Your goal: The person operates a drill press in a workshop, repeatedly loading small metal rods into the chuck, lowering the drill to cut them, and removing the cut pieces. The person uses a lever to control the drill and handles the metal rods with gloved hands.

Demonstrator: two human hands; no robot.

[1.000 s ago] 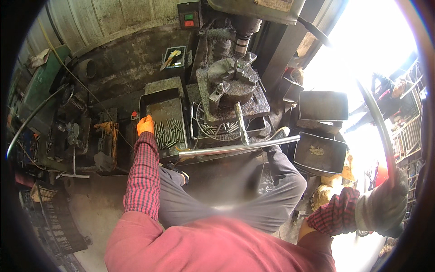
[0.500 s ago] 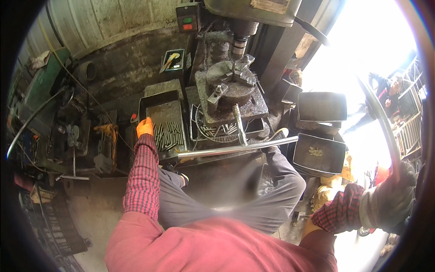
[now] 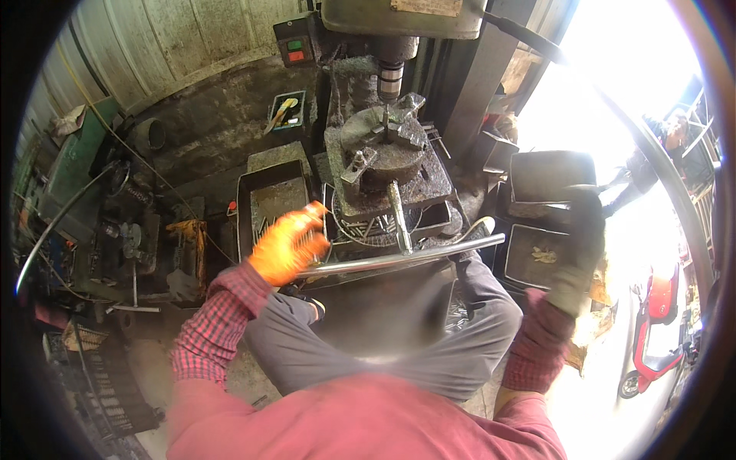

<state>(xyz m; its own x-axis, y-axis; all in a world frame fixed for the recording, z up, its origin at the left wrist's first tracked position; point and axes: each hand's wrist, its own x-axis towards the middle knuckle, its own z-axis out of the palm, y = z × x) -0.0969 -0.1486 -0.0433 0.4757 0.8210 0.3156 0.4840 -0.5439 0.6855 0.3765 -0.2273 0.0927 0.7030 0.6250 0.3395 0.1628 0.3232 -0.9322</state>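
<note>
My left hand (image 3: 287, 247), in an orange glove, hangs over the right side of a metal tray (image 3: 242, 218) that holds small metal rods. Its fingers curve rightward but are blurred, so whether they hold anything is unclear. My right hand (image 3: 580, 249), in a grey and dark glove, is smeared by motion in front of two dark trays and apart from the long curved lever bar (image 3: 675, 169). Ahead stands a drill press with its spindle (image 3: 391, 77) above a round jawed chuck (image 3: 383, 149) on a grimy table. A metal handle (image 3: 400, 218) sticks out toward me.
A bent shiny tube (image 3: 406, 257) crosses before my knees. More rods lie in a pan (image 3: 376, 228) under the press table. A switch box (image 3: 295, 42) hangs upper left. A small tray with a brush (image 3: 285, 110) sits behind. A red scooter (image 3: 659, 322) stands outside at right.
My left hand has lifted from the rod tray and moved right and nearer. My right hand has left the lever bar and swung inward to the left. The whole view has shifted slightly.
</note>
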